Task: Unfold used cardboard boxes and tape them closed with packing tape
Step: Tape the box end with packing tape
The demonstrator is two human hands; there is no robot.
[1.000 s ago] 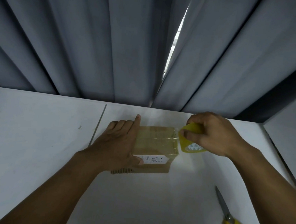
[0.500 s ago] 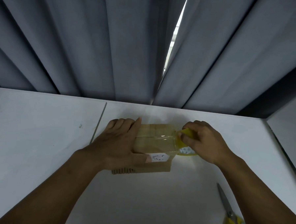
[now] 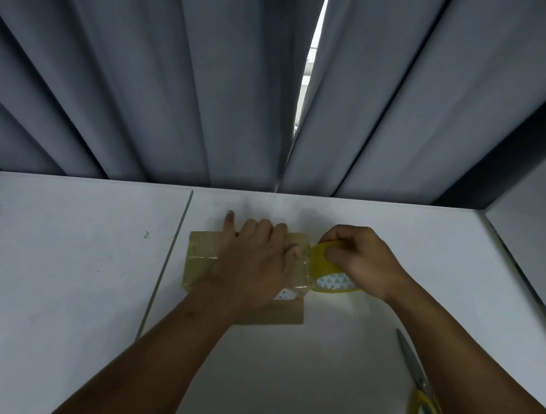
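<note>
- white surface [image 3: 72, 275] runs to grey curtains [image 3: 145, 89] on the far side.
- cardboard box [image 3: 199, 260] sits mid-surface, flaps down under clear tape, inside hidden.
- my left grip [image 3: 256, 263] presses flat on its top, fingers straight.
- my right grip [image 3: 360, 265] pinches the yellow tape roll [image 3: 318, 260] at the box's right edge.
- scissors [image 3: 415, 372] lie near right.

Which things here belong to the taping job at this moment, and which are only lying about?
In the job: cardboard box, pressed by the left hand; tape roll, gripped by the right hand.
Lying about: scissors, untouched on the table; curtains behind.
</note>
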